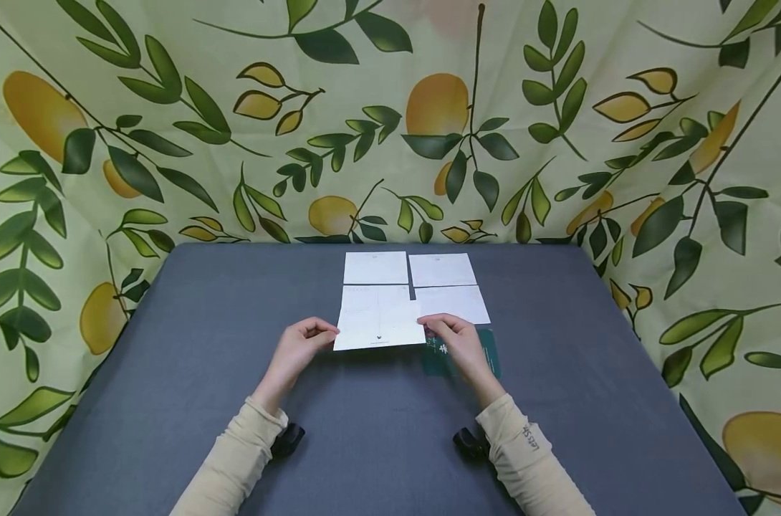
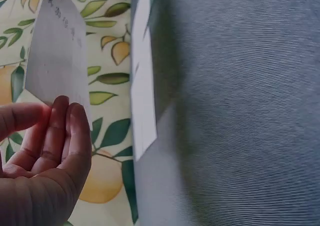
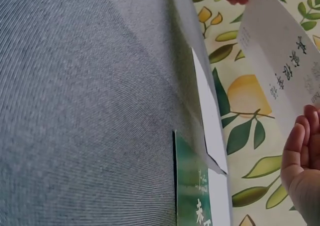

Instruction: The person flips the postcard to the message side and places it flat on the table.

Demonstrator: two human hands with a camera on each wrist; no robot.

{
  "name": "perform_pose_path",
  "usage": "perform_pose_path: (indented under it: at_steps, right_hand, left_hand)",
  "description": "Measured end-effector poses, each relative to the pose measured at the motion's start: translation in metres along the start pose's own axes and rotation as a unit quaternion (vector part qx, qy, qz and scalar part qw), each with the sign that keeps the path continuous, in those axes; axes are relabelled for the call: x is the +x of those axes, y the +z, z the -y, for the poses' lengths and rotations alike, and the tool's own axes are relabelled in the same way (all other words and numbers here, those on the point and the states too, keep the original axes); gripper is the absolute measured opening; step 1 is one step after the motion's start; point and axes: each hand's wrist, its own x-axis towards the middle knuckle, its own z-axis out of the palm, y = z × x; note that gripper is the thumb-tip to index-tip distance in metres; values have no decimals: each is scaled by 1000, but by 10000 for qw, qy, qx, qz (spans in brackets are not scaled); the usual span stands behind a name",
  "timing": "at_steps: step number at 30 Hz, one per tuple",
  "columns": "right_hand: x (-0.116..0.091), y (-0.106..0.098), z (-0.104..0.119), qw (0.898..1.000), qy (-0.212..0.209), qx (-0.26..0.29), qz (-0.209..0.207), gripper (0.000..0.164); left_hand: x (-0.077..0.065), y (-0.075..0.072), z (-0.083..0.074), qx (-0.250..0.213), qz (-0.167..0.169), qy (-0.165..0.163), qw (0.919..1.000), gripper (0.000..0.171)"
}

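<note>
A white postcard (image 1: 376,322) is held up off the table between my two hands. My left hand (image 1: 303,344) pinches its left edge, and my right hand (image 1: 458,342) pinches its right edge. In the right wrist view the underside of the postcard (image 3: 280,61) shows dark handwritten-style characters. Behind it, several white cards lie on the table in two rows, such as the back left card (image 1: 375,268), the back right card (image 1: 443,269) and the front right card (image 1: 458,304). A green card (image 1: 490,351) with white characters lies partly beneath my right hand.
The table is covered with a grey-blue cloth (image 1: 171,401). A curtain (image 1: 203,179) printed with leaves and yellow fruit hangs behind it and along both sides. Black wrist straps (image 1: 287,439) sit under the cream sleeves (image 1: 232,462).
</note>
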Motion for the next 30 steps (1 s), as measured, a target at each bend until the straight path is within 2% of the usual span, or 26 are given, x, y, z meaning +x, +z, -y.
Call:
perform_pose_path:
  at_steps: [3, 6, 10, 14, 22, 26, 30]
  right_hand:
    - [0, 1, -6, 9992, 63, -394, 95, 19]
    - [-1, 3, -14, 9934, 130, -1103, 294, 17]
    - [-3, 6, -22, 9759, 184, -2062, 688, 17]
    - [-3, 10, -25, 9611, 156, -2609, 891, 17]
    - [3, 15, -23, 9451, 31, -3139, 913, 17]
    - [6, 18, -22, 9419, -29, -3211, 983, 19]
    - [8, 19, -23, 9414, -37, -3212, 1025, 19]
  left_hand:
    - [-1, 3, 7, 341, -38, -21, 9994, 14]
    - [-2, 6, 13, 781, -11, 76, 9969, 14]
    - [-5, 9, 20, 1441, 86, 315, 9890, 13]
    - [-6, 12, 22, 2000, 226, 507, 9782, 14]
    - [-3, 19, 18, 2648, 214, 667, 9618, 16]
    - [2, 21, 18, 2880, 221, 710, 9547, 16]
    - [6, 22, 19, 2955, 244, 713, 9524, 15]
